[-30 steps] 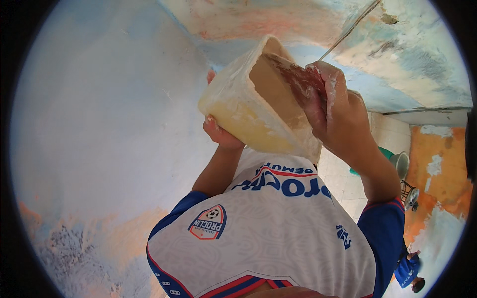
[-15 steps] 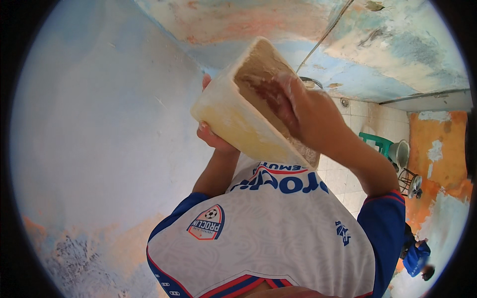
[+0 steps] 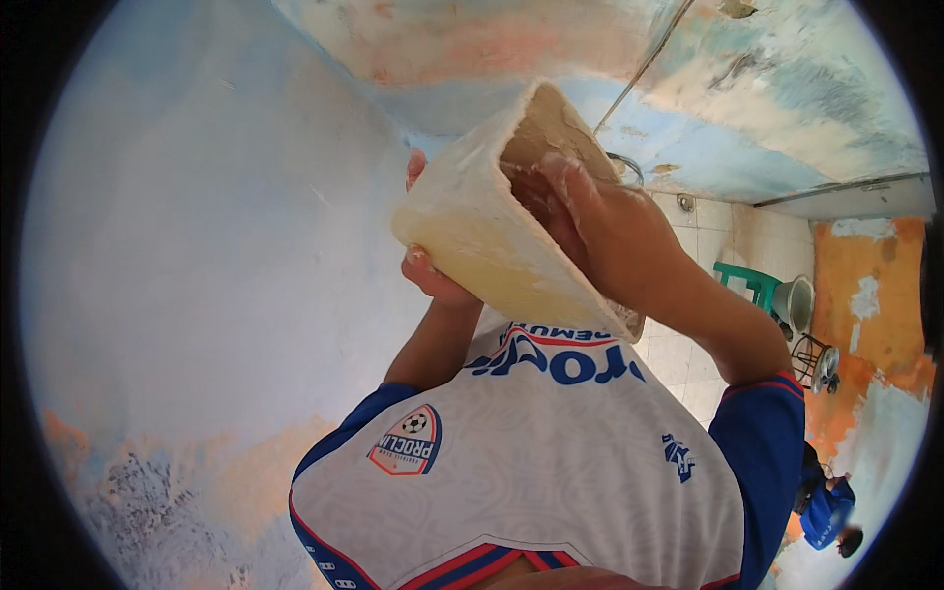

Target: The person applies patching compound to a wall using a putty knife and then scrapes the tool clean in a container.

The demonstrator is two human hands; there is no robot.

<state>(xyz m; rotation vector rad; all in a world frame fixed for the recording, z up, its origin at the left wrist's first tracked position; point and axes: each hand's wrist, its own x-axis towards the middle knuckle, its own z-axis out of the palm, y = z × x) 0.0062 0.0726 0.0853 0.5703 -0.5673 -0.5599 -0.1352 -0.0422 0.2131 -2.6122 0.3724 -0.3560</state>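
Observation:
A pale yellow rectangular plastic tub (image 3: 482, 241), smeared with whitish paste, is held up tilted before my chest, its open side facing right. My left hand (image 3: 433, 275) grips its base end, thumb and fingers on opposite sides, with white residue on the fingertips. Inside the mouth is my right hand (image 3: 600, 221), fingers bent together against the paste-coated inner wall. The tub's rim and shadow partly hide those fingers, so whatever they hold, if anything, cannot be made out.
A patchy bluish-white wall (image 3: 197, 246) rises close on my left. To the right are a tiled floor (image 3: 703, 256), a green plastic stool (image 3: 747, 280), a grey bucket (image 3: 795, 303) and a dark metal stand (image 3: 811, 362). Another person in blue (image 3: 826, 511) is at lower right.
The tub has shifted slightly right and turned a little, with both hands moving along. My right hand, blurred before, shows sharper and remains inside the tub.

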